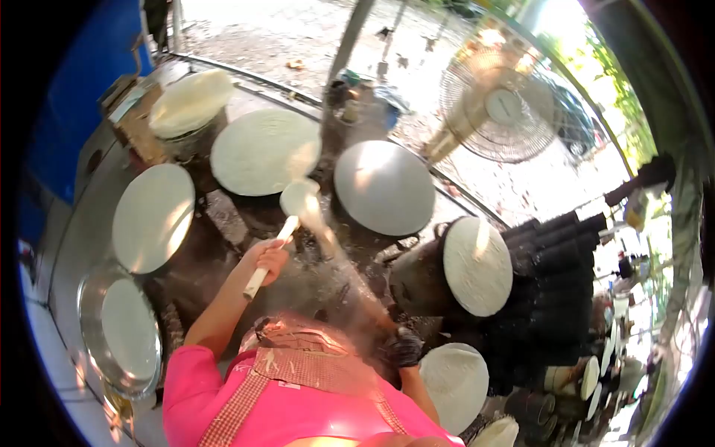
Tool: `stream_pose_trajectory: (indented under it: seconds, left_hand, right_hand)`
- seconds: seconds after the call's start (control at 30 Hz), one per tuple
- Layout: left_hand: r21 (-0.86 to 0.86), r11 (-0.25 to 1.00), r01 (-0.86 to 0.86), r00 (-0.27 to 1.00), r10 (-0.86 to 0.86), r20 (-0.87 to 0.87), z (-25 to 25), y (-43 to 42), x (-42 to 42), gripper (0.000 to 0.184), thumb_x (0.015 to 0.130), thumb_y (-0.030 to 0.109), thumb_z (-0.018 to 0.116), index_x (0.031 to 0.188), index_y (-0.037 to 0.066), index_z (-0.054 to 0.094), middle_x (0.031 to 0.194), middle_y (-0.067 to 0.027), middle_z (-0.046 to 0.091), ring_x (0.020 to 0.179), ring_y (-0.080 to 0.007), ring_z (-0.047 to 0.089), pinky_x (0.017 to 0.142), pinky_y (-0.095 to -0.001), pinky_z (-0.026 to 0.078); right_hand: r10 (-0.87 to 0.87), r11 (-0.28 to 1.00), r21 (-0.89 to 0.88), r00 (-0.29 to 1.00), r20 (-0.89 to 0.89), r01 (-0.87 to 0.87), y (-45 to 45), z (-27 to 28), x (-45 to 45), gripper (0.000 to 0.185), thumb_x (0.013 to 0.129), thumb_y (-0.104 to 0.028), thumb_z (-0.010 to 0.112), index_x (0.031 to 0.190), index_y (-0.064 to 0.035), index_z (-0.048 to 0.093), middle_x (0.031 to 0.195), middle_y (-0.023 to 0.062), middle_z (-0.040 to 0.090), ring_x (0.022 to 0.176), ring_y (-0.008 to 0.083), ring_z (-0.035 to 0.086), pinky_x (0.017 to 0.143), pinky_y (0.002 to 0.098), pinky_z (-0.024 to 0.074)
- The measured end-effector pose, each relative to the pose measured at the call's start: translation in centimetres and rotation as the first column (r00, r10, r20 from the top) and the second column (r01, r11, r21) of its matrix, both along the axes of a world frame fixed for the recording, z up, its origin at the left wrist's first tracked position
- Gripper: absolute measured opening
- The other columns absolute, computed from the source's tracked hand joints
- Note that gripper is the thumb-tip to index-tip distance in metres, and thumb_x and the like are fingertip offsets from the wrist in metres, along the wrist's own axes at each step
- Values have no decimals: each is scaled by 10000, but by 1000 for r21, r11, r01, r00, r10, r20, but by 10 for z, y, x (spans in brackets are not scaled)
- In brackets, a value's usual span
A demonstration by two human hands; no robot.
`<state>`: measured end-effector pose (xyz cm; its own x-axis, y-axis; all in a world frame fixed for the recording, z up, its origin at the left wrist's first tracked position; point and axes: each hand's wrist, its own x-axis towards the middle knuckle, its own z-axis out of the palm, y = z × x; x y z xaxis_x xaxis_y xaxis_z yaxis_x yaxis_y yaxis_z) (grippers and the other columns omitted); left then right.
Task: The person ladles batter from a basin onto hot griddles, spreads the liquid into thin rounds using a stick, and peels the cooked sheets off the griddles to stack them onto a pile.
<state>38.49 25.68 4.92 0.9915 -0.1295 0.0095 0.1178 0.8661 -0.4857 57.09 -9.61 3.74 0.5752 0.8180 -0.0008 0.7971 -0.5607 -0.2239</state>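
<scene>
Step in hand, as judged: positioning of a ladle [300, 197] at the near edge of a large pale round [266, 153]. Any onward movement calls for a level bowl and a controlled wrist, with the bowl kept off the neighbouring surfaces.

Left hand [269, 259]: bare, closed, fingers wrapped around the ladle's light-coloured handle. The handle's butt end projects below the fist; the bowl lies ahead of it, beyond the knuckles.

Right hand [404, 349]: dark-gloved, low and to the right of the left hand. A long, blurred implement [350, 272] runs from near the glove toward the ladle — haze and blur obscure the contact, so the degree of finger closure cannot be determined.

Surroundings, relative to the left hand: a grey disc [384, 188] ahead and to the right; an oval pale round [154, 218] to the left; a metal basin [84, 328] farther left and nearer the body — with a pale disc [129, 328] inside its rim.
</scene>
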Motion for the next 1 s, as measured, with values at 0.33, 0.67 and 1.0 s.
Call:
stream_pose_trajectory:
  seconds: [0.33, 0.67, 1.0]
  left_hand:
    - [869, 192, 455, 864, 140, -484, -7, 61, 308, 213, 769, 147, 480, 964, 97, 410, 494, 10, 264, 337, -105, 252, 294, -257, 252]
    - [63, -883, 464, 883, 467, 38, -74, 103, 356, 590, 763, 60, 400, 1293, 276, 254, 975, -183, 534, 889, -339, 536, 740, -419, 440]
    - [540, -842, 13, 747, 367, 555, -19, 152, 295, 601, 680, 11, 435, 1268, 84, 336, 1159, -189, 470, 1030, -197, 506, 821, -278, 387]
  right_hand:
    - [-249, 942, 271, 953, 175, 196, 81, 12, 132, 287, 750, -161, 480, 1005, -47, 547, 737, 136, 570, 659, 253, 559, 569, 327, 457]
    - [-530, 394, 395, 556, -640, 830, 173, -59, 179, 219, 770, -242, 488, 777, -95, 650, 727, 102, 623, 737, 215, 592, 719, 297, 461]
    - [-548, 536, 405, 670, -501, 741, 213, -142, 237, 219, 760, -249, 546, 885, -85, 619, 722, 111, 622, 567, 219, 552, 535, 300, 444]
